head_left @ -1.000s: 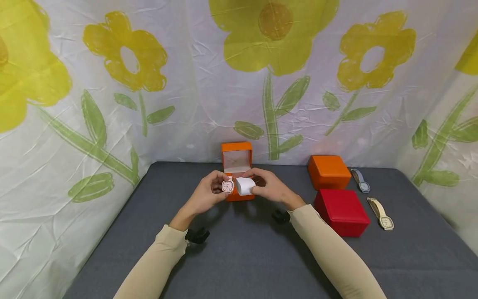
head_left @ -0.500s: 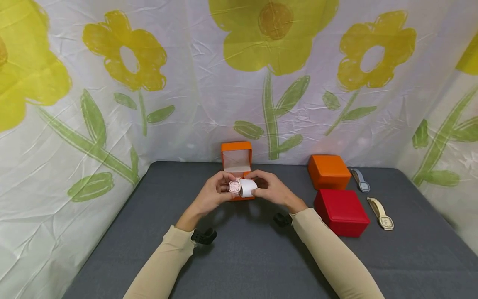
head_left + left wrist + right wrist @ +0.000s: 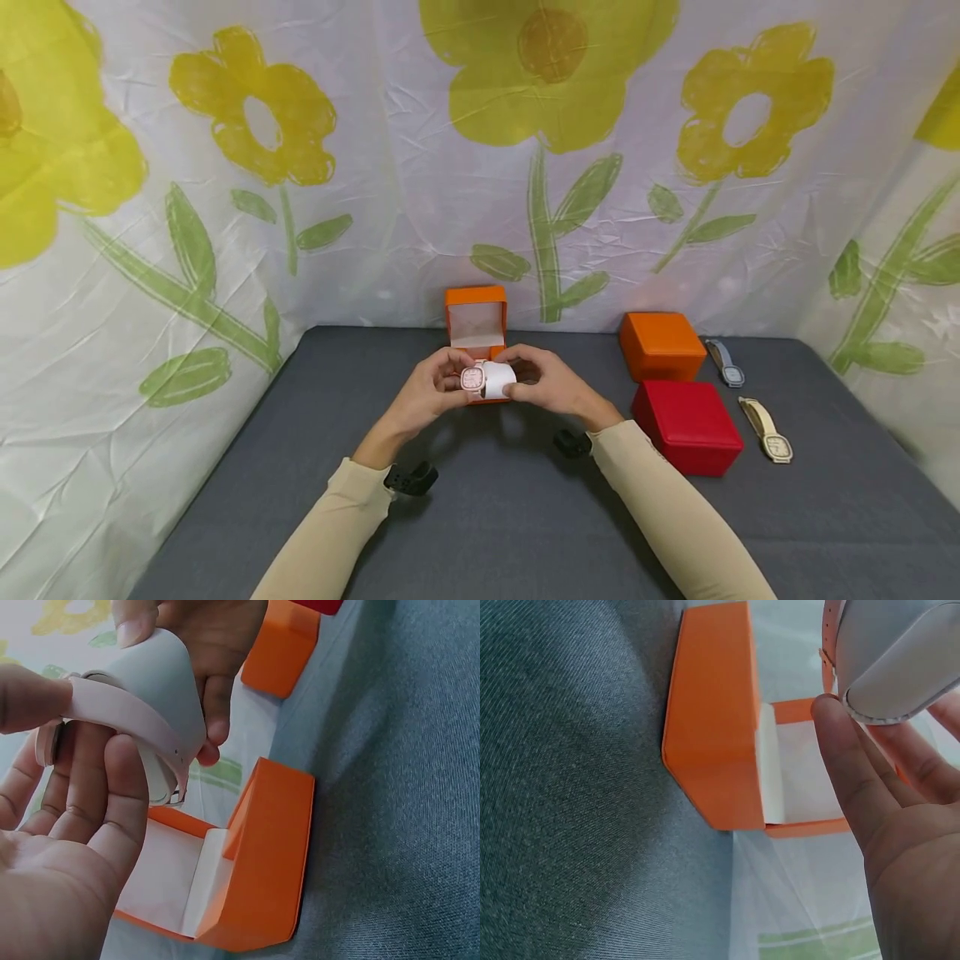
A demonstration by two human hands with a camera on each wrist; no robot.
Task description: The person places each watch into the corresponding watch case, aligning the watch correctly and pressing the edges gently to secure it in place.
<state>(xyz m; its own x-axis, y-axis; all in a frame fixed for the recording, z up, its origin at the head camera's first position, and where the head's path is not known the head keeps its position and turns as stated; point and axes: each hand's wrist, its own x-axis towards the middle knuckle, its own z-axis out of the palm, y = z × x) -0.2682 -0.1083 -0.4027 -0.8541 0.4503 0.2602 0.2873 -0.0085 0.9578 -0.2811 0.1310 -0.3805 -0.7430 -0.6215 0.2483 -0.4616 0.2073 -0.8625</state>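
Note:
Both hands meet in front of the open orange watch box [image 3: 478,323]. My left hand [image 3: 429,389] pinches a pale pink watch [image 3: 472,379] with a squarish face. My right hand [image 3: 553,383] grips the other end of a white watch cushion [image 3: 500,381], its thumb on top in the left wrist view. There the pink strap [image 3: 124,712] loops around one end of the cushion, its buckle on the box side. In the right wrist view, fingers [image 3: 847,761] support the cushion from below. The hands partly cover the box's lower half in the head view.
On the right of the dark grey table [image 3: 480,525] stand a closed orange box [image 3: 662,346] and a closed red box [image 3: 686,427]. Beside them lie a blue-grey watch [image 3: 725,364] and a cream watch [image 3: 767,431]. A flowered curtain [image 3: 390,208] hangs behind the table.
My left hand has moved right, bringing the pink watch from beside the cushion onto its left end. My right hand has shifted only slightly, still gripping the cushion.

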